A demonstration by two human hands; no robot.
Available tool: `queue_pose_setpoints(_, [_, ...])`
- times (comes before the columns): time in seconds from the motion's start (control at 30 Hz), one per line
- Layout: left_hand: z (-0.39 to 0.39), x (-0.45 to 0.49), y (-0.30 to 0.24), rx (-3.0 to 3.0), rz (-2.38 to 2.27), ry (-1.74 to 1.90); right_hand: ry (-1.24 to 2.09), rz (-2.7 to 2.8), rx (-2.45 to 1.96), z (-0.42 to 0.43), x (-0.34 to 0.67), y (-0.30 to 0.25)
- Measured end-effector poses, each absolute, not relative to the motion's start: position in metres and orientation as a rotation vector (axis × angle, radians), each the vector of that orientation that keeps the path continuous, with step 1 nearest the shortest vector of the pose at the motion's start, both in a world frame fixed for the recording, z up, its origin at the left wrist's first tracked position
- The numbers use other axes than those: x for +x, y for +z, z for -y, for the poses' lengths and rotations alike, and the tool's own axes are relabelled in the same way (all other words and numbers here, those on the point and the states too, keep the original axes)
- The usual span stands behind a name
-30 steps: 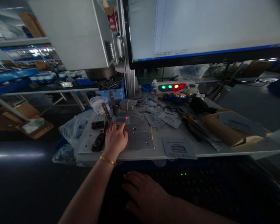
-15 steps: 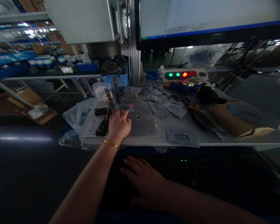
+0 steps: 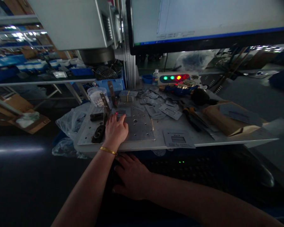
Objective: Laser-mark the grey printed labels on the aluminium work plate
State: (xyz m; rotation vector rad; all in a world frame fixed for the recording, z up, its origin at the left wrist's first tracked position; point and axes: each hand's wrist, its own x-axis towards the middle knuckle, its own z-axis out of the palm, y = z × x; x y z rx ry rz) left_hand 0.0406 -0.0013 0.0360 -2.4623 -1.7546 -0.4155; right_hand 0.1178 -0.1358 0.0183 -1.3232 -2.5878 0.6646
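My left hand [image 3: 115, 130], with a gold bracelet [image 3: 108, 151] at its wrist, rests palm down with fingers spread on a drilled metal plate [image 3: 142, 130]. Its fingertips touch the near edge of a small grey label plate [image 3: 125, 111], on which a red light spot shows. Black clamps [image 3: 98, 133] stand just left of the fingers. Lower down, in shadow, my right hand [image 3: 133, 177] lies with fingers stretched over the left part of a dark keyboard [image 3: 186, 171]. Nothing is seen in either hand.
Loose label plates [image 3: 170, 111] lie scattered behind and right; a larger one [image 3: 178, 138] sits at the table's front edge. A tub [image 3: 97, 96], pliers [image 3: 191, 117], a paper package [image 3: 229, 121] and a lit button box [image 3: 177, 78] stand around. A monitor [image 3: 203, 19] hangs above.
The whole view has shifted slightly. The red light has gone from a bracket shape at the label plate's right to a spot at its left. My right hand has moved left along the keyboard.
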Motion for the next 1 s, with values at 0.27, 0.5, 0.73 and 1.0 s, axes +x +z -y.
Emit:
queue_pose_setpoints(0.27, [-0.001,0.039,0.036,-2.443,1.721,-0.414,0.584,2.446,-1.250,0.155,0.139,0.026])
queue_pose_setpoints(0.5, [-0.002,0.039,0.038,-2.446,1.734,-0.386,0.410,2.577,-1.070,0.159,0.149,-0.002])
queue_pose_setpoints(0.73, [-0.001,0.040,0.041,-2.432,1.726,-0.360,0.200,2.657,-1.013,0.155,0.142,-0.013])
queue_pose_setpoints(1.0, [-0.002,0.040,0.041,-2.436,1.720,-0.354,0.094,2.598,-0.975,0.154,0.140,-0.021])
